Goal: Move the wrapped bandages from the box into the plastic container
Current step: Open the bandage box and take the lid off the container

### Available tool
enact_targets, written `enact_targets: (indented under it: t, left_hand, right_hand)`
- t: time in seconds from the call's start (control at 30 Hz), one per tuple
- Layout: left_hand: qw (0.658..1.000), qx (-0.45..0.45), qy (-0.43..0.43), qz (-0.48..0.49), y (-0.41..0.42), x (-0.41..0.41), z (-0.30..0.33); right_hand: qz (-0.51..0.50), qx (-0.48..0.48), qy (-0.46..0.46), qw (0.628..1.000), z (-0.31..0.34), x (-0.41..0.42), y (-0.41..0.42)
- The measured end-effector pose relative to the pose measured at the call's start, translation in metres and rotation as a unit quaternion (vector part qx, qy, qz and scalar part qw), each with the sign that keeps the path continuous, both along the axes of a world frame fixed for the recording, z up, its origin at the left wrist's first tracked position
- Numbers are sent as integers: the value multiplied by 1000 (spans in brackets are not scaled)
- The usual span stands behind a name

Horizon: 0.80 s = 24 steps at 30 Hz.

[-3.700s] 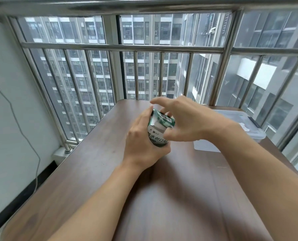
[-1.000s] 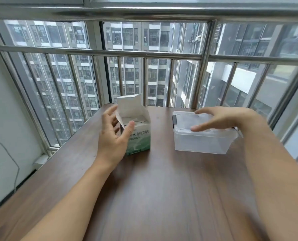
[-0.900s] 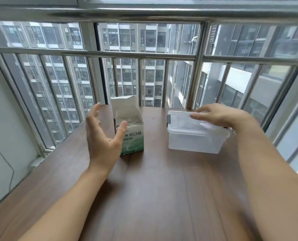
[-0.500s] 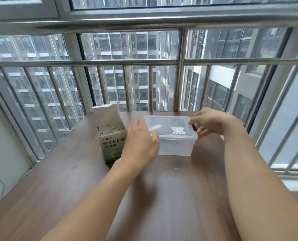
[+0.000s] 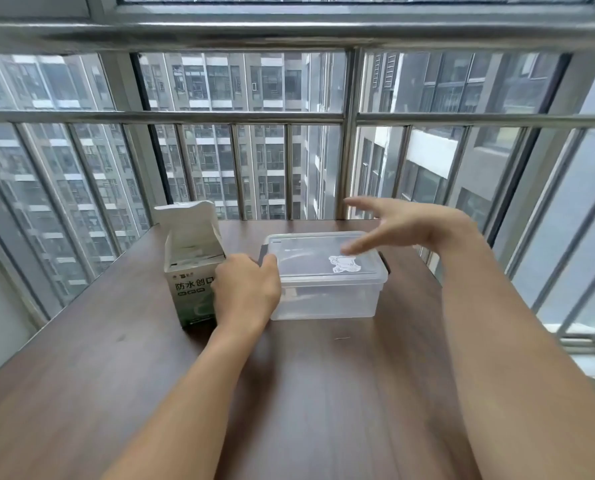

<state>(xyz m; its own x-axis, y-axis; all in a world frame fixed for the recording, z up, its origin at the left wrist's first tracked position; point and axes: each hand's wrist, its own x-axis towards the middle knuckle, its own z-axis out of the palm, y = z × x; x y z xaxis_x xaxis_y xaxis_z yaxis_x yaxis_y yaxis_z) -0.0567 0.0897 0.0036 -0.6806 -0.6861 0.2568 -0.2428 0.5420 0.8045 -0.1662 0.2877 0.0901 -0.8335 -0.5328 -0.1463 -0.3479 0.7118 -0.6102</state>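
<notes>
- We see soft grey daylight through the window (image 5: 254, 168).
- Our right hand (image 5: 403, 225) blurs.
- Railings bow at our frame's edges.
- The table (image 5: 324, 393) shows faint sheen.

left hand (image 5: 246, 292) grips container's (image 5: 327, 299) left lid clasp | right hand (image 5: 401, 225) spread above lid | opened box (image 5: 192, 271) beside it
</notes>
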Motion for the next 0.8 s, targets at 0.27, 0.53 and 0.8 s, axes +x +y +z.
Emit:
enact_targets:
  t: [0.27, 0.53, 0.8]
  left_hand:
    - [981, 191, 17, -30, -25, 4, -3]
    - [978, 196, 7, -69, -28, 10, 6]
    - [977, 193, -13, -91, -37, 11, 8]
  right_hand:
    - [95, 143, 35, 985, -14, 14, -50]
    - [71, -202, -109, 971, -20, -2, -16]
    - [-293, -30, 21, 955, -75, -38, 12]
